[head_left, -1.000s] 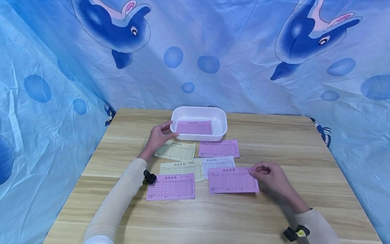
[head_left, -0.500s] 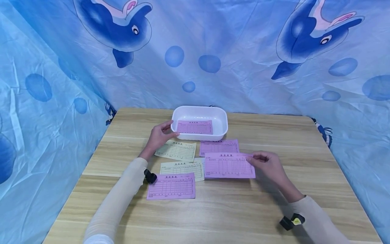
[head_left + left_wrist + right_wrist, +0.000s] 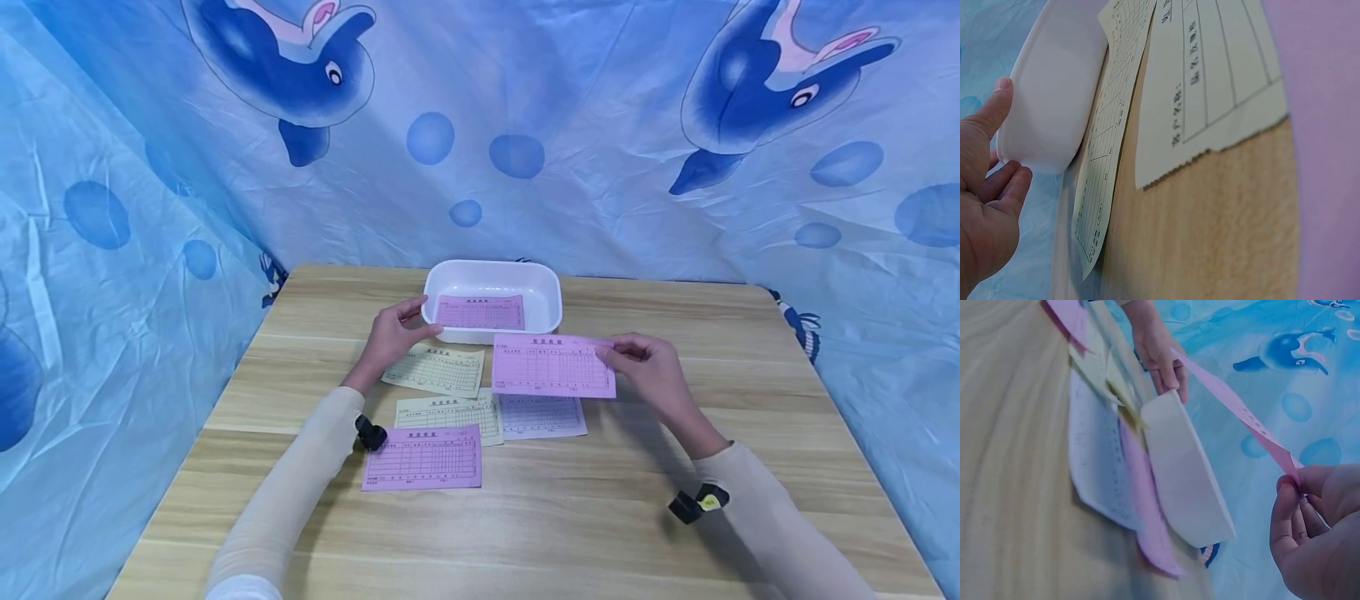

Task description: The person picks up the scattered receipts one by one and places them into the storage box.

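We find the right hand (image 3: 651, 375) pinching a slip (image 3: 547, 367), raised short of the tray (image 3: 542, 305) that the left hand (image 3: 390, 337) grips near the far edge of the tabletop (image 3: 570, 533), and advise keeping the slip flat.

head view: bright, diffuse light; pale sheen on worktop (image 3: 525, 533) in front of white tub (image 3: 541, 307), soft shadow to front right of tub. wrist views: dimmer; white slip (image 3: 1094, 450) near tub blurred, pink slip (image 3: 1329, 156) farthest from tub unfocused.
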A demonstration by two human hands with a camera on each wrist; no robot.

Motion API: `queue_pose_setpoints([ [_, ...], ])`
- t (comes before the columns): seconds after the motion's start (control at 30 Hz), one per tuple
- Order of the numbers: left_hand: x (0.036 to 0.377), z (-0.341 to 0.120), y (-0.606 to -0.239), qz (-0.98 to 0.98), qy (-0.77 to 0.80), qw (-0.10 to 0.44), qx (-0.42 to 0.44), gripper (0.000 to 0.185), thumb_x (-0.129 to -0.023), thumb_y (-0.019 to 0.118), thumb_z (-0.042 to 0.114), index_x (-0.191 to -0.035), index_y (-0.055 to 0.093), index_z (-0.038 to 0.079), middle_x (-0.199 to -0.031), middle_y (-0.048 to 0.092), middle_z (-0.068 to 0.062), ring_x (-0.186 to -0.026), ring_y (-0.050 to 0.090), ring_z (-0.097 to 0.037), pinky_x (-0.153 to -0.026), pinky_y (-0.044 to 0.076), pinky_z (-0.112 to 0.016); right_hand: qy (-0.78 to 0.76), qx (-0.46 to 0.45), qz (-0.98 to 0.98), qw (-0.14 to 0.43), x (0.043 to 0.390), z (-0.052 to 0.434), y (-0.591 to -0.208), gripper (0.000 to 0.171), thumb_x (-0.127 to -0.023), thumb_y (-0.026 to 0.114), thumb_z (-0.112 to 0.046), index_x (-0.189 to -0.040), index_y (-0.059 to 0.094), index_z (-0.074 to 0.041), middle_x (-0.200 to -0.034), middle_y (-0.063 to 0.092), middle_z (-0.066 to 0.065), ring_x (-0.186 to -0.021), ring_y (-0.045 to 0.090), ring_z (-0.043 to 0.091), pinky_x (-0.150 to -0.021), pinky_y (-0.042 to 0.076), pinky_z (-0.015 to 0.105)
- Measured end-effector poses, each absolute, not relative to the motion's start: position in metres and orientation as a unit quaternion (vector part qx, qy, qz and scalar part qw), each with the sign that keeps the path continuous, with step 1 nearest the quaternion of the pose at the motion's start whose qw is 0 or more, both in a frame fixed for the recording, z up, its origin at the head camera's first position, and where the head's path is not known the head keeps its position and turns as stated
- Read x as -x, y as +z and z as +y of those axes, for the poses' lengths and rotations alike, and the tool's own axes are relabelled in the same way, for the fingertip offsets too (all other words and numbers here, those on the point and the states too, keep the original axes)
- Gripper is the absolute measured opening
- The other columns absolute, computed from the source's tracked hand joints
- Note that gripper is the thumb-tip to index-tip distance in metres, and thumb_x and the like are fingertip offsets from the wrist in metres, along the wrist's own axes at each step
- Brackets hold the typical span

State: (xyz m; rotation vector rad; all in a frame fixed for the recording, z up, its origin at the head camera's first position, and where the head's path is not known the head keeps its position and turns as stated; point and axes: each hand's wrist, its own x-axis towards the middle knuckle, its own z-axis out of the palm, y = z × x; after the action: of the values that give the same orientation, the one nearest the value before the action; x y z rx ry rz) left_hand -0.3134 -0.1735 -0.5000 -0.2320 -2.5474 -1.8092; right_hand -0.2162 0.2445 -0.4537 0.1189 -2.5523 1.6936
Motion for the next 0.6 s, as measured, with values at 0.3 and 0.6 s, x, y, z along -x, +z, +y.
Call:
queue_pose_setpoints([
  [0.3, 0.314, -0.174, -0.501, -0.813, -0.577, 0.003, 0.073, 0.073, -0.084, 0.087, 0.024, -0.145, 0.055, 0.002, -0.143, 0.059, -0.019, -0.131, 0.058, -0.034, -0.106, 0.054, -0.041, 0.556, 0.001, -0.830, 0.046, 0.244, 0.226, -0.435, 0.037, -0.095, 0.076, -0.032, -0.116, 0.074, -0.001, -0.107, 0.072, 0.014, -0.087, 0.069, 0.012, -0.075, 0.062, 0.021],
  [0.6, 0.315, -0.174, -0.500, -0.808, -0.585, -0.013, 0.066, 0.072, -0.086, 0.085, 0.019, -0.148, 0.052, 0.004, -0.148, 0.054, -0.021, -0.135, 0.054, -0.037, -0.111, 0.050, -0.044, 0.581, 0.007, -0.810, 0.073, 0.281, 0.207, -0.424, 0.034, -0.094, 0.077, -0.028, -0.117, 0.075, -0.002, -0.104, 0.073, 0.010, -0.087, 0.069, 0.012, -0.080, 0.063, 0.027],
])
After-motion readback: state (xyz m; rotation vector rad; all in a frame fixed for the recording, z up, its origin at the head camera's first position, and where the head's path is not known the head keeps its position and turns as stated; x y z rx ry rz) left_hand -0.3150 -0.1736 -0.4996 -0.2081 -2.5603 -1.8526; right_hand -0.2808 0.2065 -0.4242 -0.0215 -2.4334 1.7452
